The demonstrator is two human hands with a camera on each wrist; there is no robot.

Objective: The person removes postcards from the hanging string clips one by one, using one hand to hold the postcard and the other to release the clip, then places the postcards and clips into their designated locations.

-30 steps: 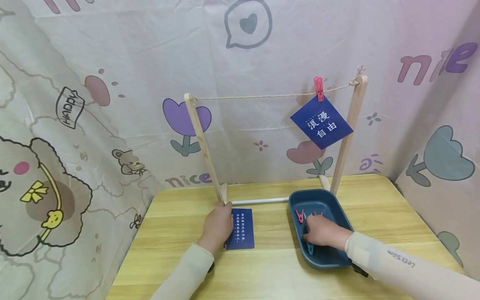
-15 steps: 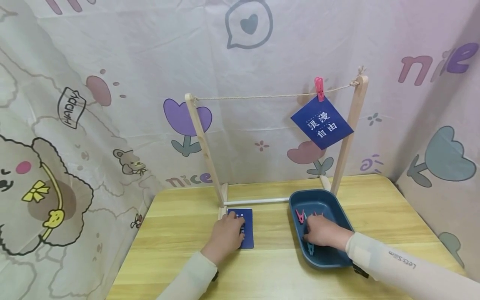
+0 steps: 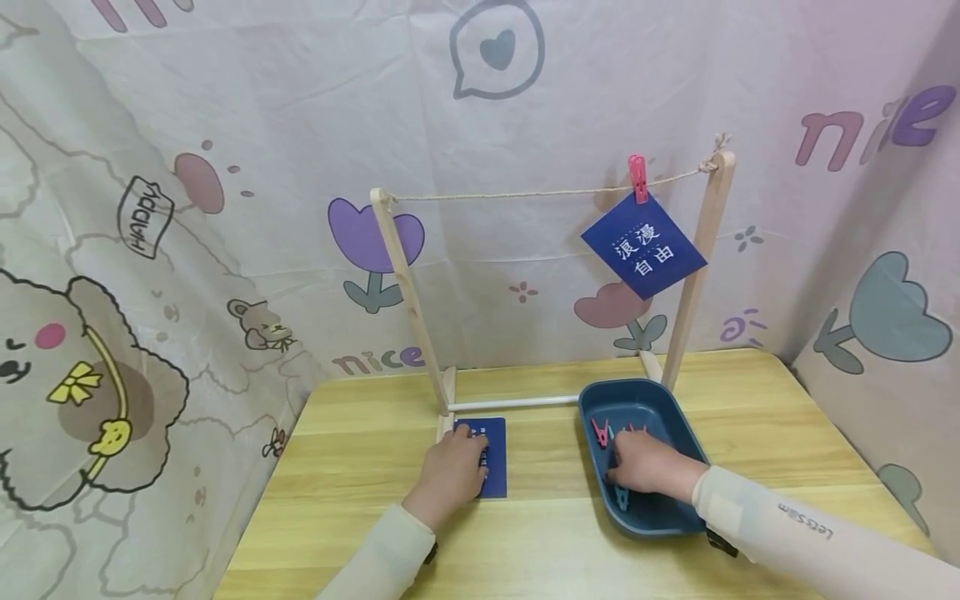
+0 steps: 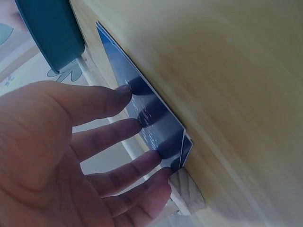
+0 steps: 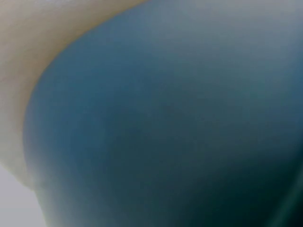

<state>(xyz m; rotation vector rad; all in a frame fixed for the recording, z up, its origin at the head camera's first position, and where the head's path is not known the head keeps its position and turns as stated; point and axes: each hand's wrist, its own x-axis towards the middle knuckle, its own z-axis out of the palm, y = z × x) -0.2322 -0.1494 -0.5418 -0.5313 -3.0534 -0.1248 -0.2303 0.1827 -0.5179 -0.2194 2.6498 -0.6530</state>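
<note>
My left hand (image 3: pixel 447 473) rests its spread, slightly bent fingertips on a small pile of blue cards (image 3: pixel 495 467) lying flat on the table. Seen in the left wrist view, the cards (image 4: pixel 149 111) are slightly out of line, and thumb and fingers (image 4: pixel 111 137) touch the top one. My right hand (image 3: pixel 647 462) reaches down into a dark blue plastic tub (image 3: pixel 637 400). Around its fingertips lie a pink clothespin (image 3: pixel 601 432) and a teal clothespin (image 3: pixel 621 497). Those fingertips are hidden; the right wrist view holds only a blurred blue tub wall (image 5: pixel 142 94).
Behind the cards stands a wooden frame with a left post (image 3: pixel 408 292), a right post (image 3: pixel 696 275) and a white crossbar (image 3: pixel 517 402). Its rope (image 3: pixel 510 195) carries a blue card (image 3: pixel 645 279) hung by one corner from a pink clothespin (image 3: pixel 638 179). A printed curtain surrounds the table.
My left hand has moved right from the cards' left edge onto their top, then stayed there. My right hand has kept its place in the tub.
</note>
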